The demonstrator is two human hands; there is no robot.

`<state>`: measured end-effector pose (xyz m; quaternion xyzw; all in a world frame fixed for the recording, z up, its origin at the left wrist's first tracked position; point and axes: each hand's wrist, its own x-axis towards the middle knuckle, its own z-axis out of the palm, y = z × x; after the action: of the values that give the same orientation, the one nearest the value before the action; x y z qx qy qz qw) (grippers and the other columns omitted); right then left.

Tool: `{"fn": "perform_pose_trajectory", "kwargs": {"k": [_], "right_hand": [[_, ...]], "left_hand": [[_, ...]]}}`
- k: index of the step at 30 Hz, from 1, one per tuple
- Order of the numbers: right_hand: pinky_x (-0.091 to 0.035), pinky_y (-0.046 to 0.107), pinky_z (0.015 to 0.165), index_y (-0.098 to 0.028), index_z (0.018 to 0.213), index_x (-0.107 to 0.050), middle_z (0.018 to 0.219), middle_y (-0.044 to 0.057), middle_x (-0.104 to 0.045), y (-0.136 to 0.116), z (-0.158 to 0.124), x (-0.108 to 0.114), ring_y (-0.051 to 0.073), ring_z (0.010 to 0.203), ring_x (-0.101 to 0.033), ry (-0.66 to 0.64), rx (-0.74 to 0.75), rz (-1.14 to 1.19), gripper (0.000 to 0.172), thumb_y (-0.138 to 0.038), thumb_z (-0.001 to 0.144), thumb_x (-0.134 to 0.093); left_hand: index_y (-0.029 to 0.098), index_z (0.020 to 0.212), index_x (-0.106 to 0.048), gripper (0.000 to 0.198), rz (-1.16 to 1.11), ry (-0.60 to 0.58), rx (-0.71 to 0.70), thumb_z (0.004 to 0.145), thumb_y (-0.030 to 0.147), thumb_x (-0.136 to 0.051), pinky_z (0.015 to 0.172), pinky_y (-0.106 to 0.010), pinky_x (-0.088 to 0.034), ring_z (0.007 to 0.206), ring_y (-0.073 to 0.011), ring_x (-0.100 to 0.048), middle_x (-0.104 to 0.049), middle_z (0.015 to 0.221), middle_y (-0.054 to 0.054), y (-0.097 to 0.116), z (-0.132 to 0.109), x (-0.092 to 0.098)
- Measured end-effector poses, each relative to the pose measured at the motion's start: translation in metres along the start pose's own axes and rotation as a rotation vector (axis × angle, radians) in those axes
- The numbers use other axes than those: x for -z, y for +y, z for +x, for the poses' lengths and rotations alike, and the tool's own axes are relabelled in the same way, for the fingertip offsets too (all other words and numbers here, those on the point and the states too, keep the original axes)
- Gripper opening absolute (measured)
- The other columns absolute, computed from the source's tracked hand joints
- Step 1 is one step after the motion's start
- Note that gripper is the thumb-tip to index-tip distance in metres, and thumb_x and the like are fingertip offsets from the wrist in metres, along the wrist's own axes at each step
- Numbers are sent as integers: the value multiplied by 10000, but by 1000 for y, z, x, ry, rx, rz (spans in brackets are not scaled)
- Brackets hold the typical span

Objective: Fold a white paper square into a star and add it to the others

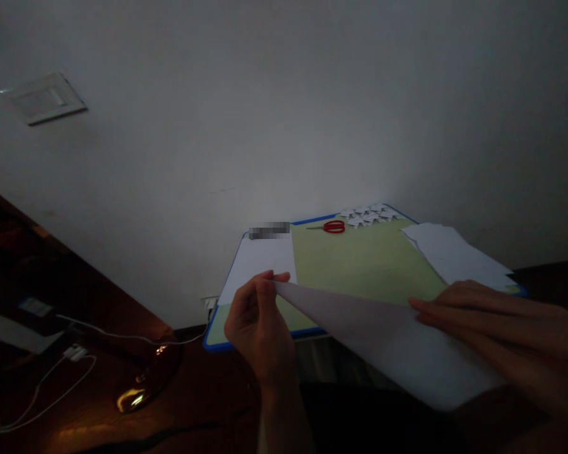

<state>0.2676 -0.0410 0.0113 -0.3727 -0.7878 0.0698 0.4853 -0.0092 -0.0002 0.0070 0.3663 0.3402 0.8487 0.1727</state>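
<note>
A white sheet of paper (378, 334) is stretched between my hands, held up in front of the table's near edge. It tapers to a point at the left, as though folded. My left hand (262, 321) pinches that pointed end between thumb and fingers. Farther right, my right hand (497, 334) has its fingers together along the paper's upper edge; its thumb is hidden. Beyond them, red-handled scissors (334, 227) lie on the green tabletop (360, 258) with the blades toward the left.
Several small folded white paper pieces (369, 215) sit at the table's back right. A stack of white sheets (454, 252) covers the right side, and another white sheet (260, 261) lies at the left. White cables (137, 339) run across the floor at left.
</note>
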Motion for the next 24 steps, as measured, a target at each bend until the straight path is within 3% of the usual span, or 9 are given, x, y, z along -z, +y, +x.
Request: {"fn": "perform_pose_trajectory", "kwargs": {"k": [9,17,24], "right_hand": [[-666,301,705,-457,1254,-791,1075,33,-807,2,-2,0,227,900,-794,-26,-4,33,289,-378,1038,-615],[-668,288,709,-513,1280,-759,1089,-10,-810,-1,-2,0,213,906,-793,-15,-3,15,316,-363,1038,-622],[-670,311,722,-559,1316,-718,1157,-27,-780,-1,-9,1,224,934,-776,-11,-26,-32,361,-357,1032,-625]], "left_hand": [[219,940,-803,158,75,-6,-7,910,374,-816,769,-308,-615,751,-170,-781,-827,813,-15,1,1,3],[221,945,-802,167,47,-32,8,912,384,-817,771,-287,-617,757,-161,-780,-823,821,-18,0,1,3],[219,1016,-824,343,-87,-209,41,843,513,-861,833,-311,-633,881,-191,-796,-835,959,-63,-10,10,6]]}}
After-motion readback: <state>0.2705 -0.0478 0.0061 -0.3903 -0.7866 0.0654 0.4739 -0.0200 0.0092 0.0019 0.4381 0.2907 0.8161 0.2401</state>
